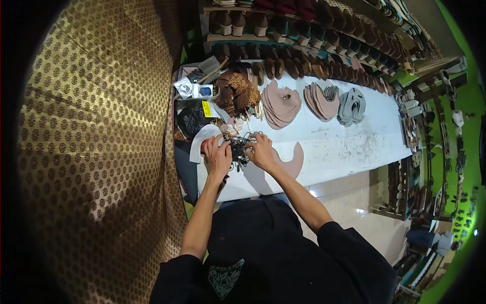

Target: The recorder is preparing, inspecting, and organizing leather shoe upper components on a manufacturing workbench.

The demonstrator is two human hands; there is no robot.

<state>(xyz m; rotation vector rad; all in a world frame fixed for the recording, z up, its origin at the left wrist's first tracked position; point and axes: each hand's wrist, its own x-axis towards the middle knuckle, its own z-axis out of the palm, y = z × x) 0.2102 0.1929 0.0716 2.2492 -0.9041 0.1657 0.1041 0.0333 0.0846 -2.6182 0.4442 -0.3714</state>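
A tangled heap of small, dark, looped pieces lies on the white table between my hands. It looks like thin black straps or buckles, too small to name surely. My left hand grips the heap's left side with bent fingers. From the other side, my right hand has its fingers curled into the black pieces, and its fingertips are partly hidden. Just right of that hand lies a flat, pale pink crescent-shaped piece. A white curved piece sits beside my left hand.
Stacks of curved pink pieces and grey pieces stand farther back on the table. Leopard-print fabric, a black plastic bag and small packets crowd the far left. Rows of shoes line the back; a gold patterned curtain hangs left.
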